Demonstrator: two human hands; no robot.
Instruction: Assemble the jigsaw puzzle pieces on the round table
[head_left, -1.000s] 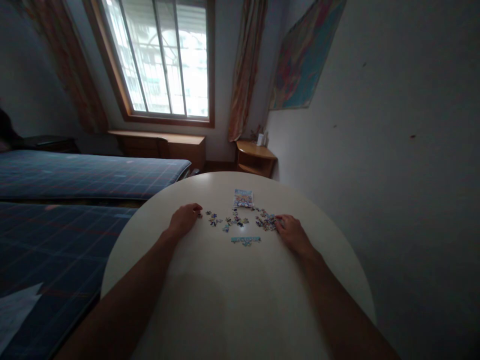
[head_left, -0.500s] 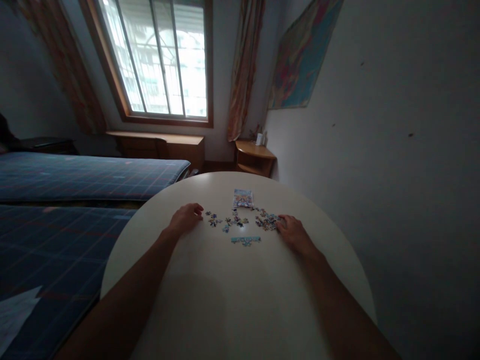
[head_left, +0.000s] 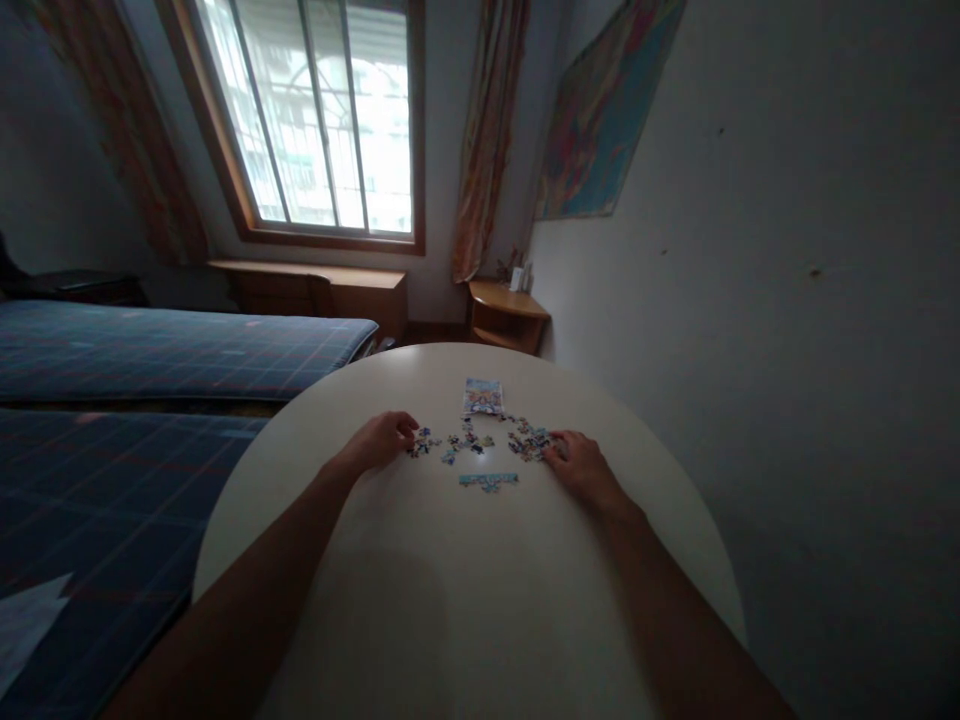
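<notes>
A round, cream-white table (head_left: 487, 600) filled the lower middle of the view, its smooth top catching a soft glare; with a joined strip of puzzle pieces (head_left: 488, 480) taken as the clock's centre, the bright window (head_left: 322, 130) stood at eleven o'clock, framed in reddish-brown wood and barred by thin dark uprights. Patterned orange-brown fabric hung in folds as a left curtain (head_left: 124, 130) and a right curtain (head_left: 491, 140). A wooden desk (head_left: 367, 279) sat between ten and eleven, a corner shelf (head_left: 510, 298) with a curved front near twelve, and a blue-and-pink poster (head_left: 607, 130) at one, on the plain pale wall (head_left: 780, 400) that ran round to three. Two mattresses covered in dark blue checked cloth lay leftward, the far mattress (head_left: 187, 350) at ten and the near mattress (head_left: 112, 500) at nine, with white paper (head_left: 30, 620) at eight. The strip had a straight far edge and a knobbly near one, mostly light blue. A printed rectangular picture sheet (head_left: 484, 396) lay at twelve; small lobed pieces spread in a left group (head_left: 424, 442) at ten, a middle group (head_left: 470, 441) at eleven and a denser right pile (head_left: 529, 443) at one. The left hand (head_left: 386, 438), at ten, was loosely curled beside the left group; the right hand (head_left: 581, 462), toward two, was half open with bent fingertips at the pile's edge. Whether either gripped a piece could not be told.
</notes>
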